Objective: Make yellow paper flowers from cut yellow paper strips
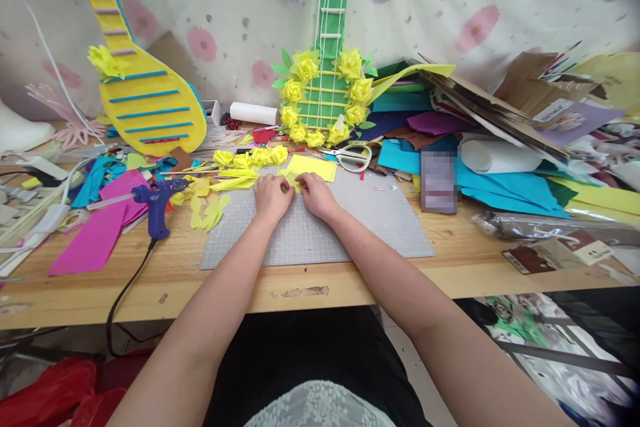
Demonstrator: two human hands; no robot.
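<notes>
Yellow paper piece (pixel 289 177): small, held between my two grips over the mat; whether it touches the mat, I cannot tell.
Left grip (pixel 273 197): mine, fingers curled nearly closed, thumb and fingertips pinching the piece's near-left edge.
Right grip (pixel 317 196): mine, fingers bent and drawn together, tips on the piece's right edge.
Cutting mat (pixel 310 240): grey, gridded, beneath both grips, flat on the wooden surface (pixel 170 287).
Yellow sheet (pixel 316 167): just beyond my right grip, lying flat.
Scissors (pixel 341 155): pale handles, beyond and right of my right grip, near the sheet.
Paper roses (pixel 260 158): yellow, in a row just beyond my left grip.
Yellow strips (pixel 236 180): left of my left grip, near the roses.
Glue gun (pixel 158 203): blue, well left of my left grip, cord trailing over the edge.
Green instrument (pixel 327 90): straight beyond my grips, upright, ringed with yellow roses.
Yellow instrument (pixel 150 103): beyond and left of my grips, blue bars across it.
Blue sheets (pixel 505 190): well right of my right grip, a white roll (pixel 500 155) lying on them.
</notes>
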